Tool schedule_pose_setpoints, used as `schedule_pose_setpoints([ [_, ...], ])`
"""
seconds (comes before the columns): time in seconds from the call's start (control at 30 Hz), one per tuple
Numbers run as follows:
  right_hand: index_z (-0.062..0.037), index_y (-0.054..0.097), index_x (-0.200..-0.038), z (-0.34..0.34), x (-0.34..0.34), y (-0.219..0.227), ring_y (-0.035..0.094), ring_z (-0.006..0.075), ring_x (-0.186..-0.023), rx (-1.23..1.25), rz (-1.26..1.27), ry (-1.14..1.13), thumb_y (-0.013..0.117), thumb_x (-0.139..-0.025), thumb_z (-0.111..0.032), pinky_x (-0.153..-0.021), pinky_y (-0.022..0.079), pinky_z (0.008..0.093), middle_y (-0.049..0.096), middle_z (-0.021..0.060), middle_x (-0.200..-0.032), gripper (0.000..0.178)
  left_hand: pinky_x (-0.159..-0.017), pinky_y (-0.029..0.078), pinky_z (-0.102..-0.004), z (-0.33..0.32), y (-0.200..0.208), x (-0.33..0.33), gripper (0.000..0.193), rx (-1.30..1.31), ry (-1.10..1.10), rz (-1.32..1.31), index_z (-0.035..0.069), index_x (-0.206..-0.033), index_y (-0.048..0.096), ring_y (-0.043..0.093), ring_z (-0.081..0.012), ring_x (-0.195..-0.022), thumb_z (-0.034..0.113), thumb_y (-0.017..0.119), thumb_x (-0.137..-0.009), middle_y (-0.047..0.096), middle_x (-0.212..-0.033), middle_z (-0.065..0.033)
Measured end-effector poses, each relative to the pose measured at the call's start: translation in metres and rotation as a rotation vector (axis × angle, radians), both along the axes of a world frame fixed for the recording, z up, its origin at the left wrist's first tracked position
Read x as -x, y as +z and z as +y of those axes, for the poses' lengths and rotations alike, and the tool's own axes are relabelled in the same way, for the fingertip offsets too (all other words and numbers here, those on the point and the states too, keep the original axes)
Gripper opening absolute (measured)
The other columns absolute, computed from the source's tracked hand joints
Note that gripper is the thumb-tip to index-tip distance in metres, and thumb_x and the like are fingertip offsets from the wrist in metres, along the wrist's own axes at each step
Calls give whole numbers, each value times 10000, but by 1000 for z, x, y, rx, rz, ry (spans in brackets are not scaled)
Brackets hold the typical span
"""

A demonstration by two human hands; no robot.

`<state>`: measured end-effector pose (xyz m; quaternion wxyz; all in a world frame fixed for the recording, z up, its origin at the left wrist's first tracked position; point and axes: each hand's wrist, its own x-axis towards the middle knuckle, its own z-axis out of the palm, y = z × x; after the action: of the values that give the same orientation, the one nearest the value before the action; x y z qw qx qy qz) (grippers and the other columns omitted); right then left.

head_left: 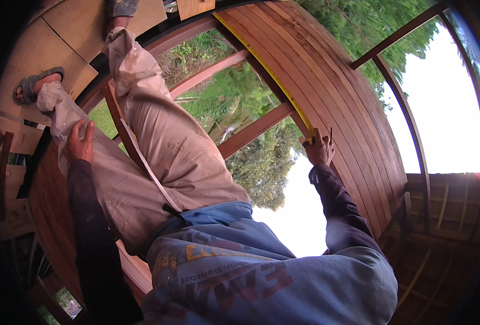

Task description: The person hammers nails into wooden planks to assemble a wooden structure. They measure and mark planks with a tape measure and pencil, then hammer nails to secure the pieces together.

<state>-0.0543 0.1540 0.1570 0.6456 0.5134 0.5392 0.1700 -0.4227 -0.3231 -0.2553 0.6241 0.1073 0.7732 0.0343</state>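
Observation:
My right hand is closed at the lower end of a yellow tape measure. Its blade runs out long and straight along the edge of a reddish-brown plank wall. A thin dark stick, perhaps a pencil, pokes up between the fingers of the same hand. My left hand rests on the lower leg of my beige trousers, its fingers laid against the cloth and holding nothing.
Wooden window bars cross openings onto greenery beside my legs. My sandalled foot stands on pale boards at the upper left. Framed openings show trees and bright sky at right. A white strap hangs from my waist.

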Motion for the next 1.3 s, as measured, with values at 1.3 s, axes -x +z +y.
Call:
schedule_pose_setpoints([
  [1.3,-65,617,-1000,-33,-2,-69,593,119,-605,-89,610,-1164,773,-882,-444,-533,466,283,591,16,-765,427,-1044,427,-469,25,32,13,564,4,189,36,131,-1235,669,655,-312,-1169,593,641,-913,721,-1223,-109],
])
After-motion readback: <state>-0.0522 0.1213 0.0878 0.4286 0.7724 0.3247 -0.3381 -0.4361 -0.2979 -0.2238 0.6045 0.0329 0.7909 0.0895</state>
